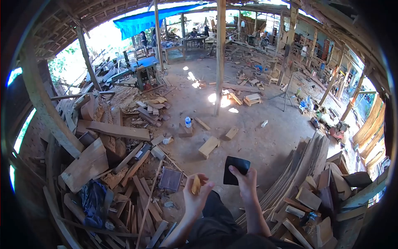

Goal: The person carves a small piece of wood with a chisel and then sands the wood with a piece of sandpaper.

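My left hand point(195, 199) is raised near the bottom middle, its fingers curled round a small yellowish-brown piece point(196, 185), perhaps wood. To its right, my right hand point(247, 179) grips a flat black rectangular object point(236, 169) by its lower right part, thumb on the near face. What the black object is, I cannot tell. The two hands are apart, above my dark-clothed legs point(217, 213). Beyond them a pale wooden block point(209, 147) lies on the floor.
Scrap wood point(137, 203) is heaped at the left; long boards point(290, 174) lie at the right. A bottle point(188, 122) stands on a block ahead. Past a wooden post point(220, 58), several people are near tables point(194, 40). A tripod point(286, 93) stands farther right.
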